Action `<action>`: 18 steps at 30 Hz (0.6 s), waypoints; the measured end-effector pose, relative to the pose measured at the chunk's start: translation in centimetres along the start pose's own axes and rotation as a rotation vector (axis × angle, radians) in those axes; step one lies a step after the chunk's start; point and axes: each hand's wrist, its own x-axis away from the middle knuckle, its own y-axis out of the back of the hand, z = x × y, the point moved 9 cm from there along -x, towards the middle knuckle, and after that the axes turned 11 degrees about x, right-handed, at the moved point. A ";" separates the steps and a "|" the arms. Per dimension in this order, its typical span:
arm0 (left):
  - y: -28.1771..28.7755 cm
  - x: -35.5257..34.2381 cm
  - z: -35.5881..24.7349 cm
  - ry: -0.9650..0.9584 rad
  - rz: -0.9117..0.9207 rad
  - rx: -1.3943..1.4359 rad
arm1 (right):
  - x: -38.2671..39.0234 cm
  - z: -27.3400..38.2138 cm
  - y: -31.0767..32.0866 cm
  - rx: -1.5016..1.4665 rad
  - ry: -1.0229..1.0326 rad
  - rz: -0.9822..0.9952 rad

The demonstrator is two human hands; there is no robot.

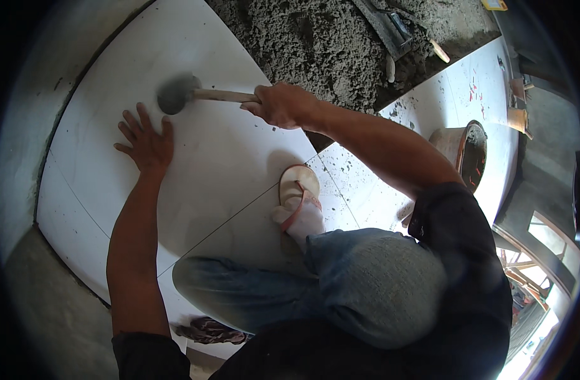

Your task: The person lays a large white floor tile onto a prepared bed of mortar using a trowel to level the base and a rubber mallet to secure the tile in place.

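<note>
White floor tile (pixel 226 152) — left hand (pixel 147 142) flat, right hand (pixel 280 104) gripping mallet (pixel 179 94).

The mallet (pixel 179 94) has a round dark grey head & a light wood handle. The head looks blurry. It's just above the big white tile (pixel 226 152), near the tile's top edge. The handle lies almost flat and points to the right, w/ its end wrapped in the fist of the right hand (pixel 282 104). The tile is smooth, shiny & lies flat on the floor. The left hand (pixel 145 140) lies flat on it w/ fingers spread, just below the mallet head.
</note>
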 end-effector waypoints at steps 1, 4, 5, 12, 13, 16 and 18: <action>0.0 -0.3 0.2 0.001 -0.004 0.000 | -0.1 0.0 -0.3 0.001 0.001 -0.003; -0.7 0.1 0.5 0.019 0.040 -0.026 | 0.7 0.8 1.0 0.048 0.120 -0.283; -0.4 0.0 0.3 0.015 0.018 -0.011 | 0.5 0.0 0.8 0.022 0.048 -0.157; -0.2 -0.1 0.1 0.008 0.037 -0.031 | 1.0 -1.3 -0.9 0.079 0.087 -0.134; 0.2 -0.2 0.1 0.008 0.034 -0.030 | 0.8 -1.4 -1.2 0.081 0.088 -0.137; 0.0 0.3 0.3 0.040 0.131 -0.093 | 1.6 0.2 -0.4 -0.082 0.243 -0.334; 0.0 -0.1 -0.3 0.024 0.086 -0.058 | 1.3 -1.1 -1.1 -0.021 0.156 -0.255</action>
